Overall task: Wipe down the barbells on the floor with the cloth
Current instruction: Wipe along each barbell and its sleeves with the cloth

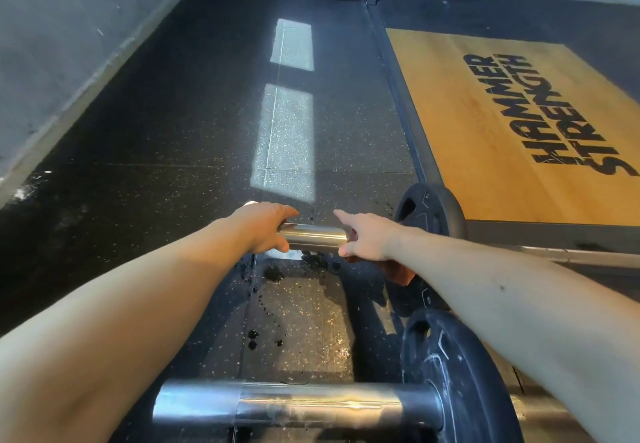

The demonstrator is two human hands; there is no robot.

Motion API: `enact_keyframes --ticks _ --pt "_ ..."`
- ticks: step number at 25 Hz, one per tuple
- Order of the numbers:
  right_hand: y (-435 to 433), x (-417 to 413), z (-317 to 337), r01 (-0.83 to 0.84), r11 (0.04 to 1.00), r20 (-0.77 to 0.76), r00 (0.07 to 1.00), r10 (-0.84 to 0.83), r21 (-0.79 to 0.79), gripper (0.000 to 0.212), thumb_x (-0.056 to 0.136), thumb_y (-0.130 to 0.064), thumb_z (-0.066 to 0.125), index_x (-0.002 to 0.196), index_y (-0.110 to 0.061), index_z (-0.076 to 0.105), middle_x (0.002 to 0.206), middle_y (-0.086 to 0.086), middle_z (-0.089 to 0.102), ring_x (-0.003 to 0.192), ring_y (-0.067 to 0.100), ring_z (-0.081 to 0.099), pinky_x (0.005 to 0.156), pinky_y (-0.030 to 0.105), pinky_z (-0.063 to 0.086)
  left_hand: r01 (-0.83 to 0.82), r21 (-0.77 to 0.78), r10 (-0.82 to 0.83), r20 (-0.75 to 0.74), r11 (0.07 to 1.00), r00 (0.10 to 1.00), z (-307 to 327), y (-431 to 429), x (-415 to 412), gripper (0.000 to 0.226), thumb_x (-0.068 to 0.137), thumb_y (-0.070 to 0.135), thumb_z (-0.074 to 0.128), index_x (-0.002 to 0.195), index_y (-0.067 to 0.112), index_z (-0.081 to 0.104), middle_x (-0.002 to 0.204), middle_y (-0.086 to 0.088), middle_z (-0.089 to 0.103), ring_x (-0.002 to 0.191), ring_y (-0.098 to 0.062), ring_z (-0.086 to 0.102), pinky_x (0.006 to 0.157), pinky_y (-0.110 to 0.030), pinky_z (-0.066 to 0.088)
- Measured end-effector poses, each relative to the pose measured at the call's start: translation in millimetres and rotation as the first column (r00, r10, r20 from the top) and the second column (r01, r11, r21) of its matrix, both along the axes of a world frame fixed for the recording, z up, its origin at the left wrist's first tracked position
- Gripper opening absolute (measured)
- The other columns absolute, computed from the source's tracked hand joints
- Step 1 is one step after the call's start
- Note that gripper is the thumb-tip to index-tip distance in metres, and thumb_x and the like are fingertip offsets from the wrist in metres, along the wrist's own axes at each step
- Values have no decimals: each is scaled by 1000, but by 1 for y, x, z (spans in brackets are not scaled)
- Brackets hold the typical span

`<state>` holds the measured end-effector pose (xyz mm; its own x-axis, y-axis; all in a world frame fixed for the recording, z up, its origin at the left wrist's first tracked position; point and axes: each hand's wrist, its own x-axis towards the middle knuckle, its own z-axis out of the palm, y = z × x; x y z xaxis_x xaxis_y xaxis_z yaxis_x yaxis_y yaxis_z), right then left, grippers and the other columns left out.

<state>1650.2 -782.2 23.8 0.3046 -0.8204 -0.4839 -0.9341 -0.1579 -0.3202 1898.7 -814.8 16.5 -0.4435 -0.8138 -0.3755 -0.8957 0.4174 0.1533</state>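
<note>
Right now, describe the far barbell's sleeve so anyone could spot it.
Find the wooden Hammer Strength platform; a black weight plate stands at its near left corner. The steel sleeve juts left from that plate. Unlike the nearer sleeve, it lies near the sunlit floor patch.

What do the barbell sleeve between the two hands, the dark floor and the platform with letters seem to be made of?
Sleeve: metal, probably polished steel; it mirrors light. Floor: likely rubber, matte black with pale flecks. Platform: apparently wood, smooth, yellowish, with printed black letters.
</note>
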Motion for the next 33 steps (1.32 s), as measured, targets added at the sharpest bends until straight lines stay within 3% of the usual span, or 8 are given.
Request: enact_keyframes --ticks 8,12,15,17,22,26,30,33 --pt "50 26 -48 48 865 -185 969 -160 -500 86 95 -39 66 162 -22 14 145 5 51 135 28 44 119 50 25 -5 -447 -1 -13 895 1000 -32 44 6 75 94 48 64 157 26 30 141 2 52 126 -23 51 113 -40 33" --pt "35 -3 -17 187 939 118 980 -159 -288 99 89 -30 77 163 -28 11 154 3 44 142 28 39 121 50 27 -108 -369 38 -191 923 981 -27 46 10 74 92 48 67 155 24 35 148 -1 49 131 -25 50 117 -44 31" --pt "34 -20 -2 223 874 -54 961 -272 -431 101 71 -56 86 151 -20 37 152 5 39 141 29 33 118 48 30 -217 -408 114 -262 887 958 -23 51 27 70 93 54 63 152 23 42 150 -1 49 132 -24 50 118 -46 34" --pt "45 -14 -7 273 792 -161 894 -419 -546 75 74 -63 80 131 -21 55 135 5 50 126 26 42 107 43 40 -346 -421 249 -269 838 931 -20 57 45 69 93 55 63 150 20 45 149 -3 49 135 -26 46 116 -47 36" --pt "75 13 -30 567 588 196 795 -574 -577 28 95 -20 71 123 -17 72 126 3 67 126 24 53 112 43 39 -715 -99 615 -438 692 656 -23 60 67 59 96 47 63 144 14 53 138 -8 60 125 -31 57 100 -47 50" --pt "55 23 -22 447 712 -13 842 -539 -541 22 90 -11 74 113 -13 73 113 7 70 115 26 60 114 42 40 -717 -43 634 -433 695 640 -20 56 67 54 99 43 61 145 16 54 138 -6 62 122 -29 61 100 -46 53" --pt "16 90 -5 408 851 70 910 -409 -330 15 95 -8 57 87 -20 62 84 3 61 89 25 62 74 34 48 -720 -24 653 -401 693 642 -13 54 67 53 99 42 61 146 17 54 133 -4 65 115 -26 65 95 -43 55" --pt "17 127 -2 184 937 221 968 -120 -297 16 102 -15 52 97 -11 67 102 6 68 102 28 57 101 36 41 -729 12 671 -399 685 624 -12 56 69 55 98 43 63 146 19 53 131 -3 66 106 -22 68 92 -43 58"
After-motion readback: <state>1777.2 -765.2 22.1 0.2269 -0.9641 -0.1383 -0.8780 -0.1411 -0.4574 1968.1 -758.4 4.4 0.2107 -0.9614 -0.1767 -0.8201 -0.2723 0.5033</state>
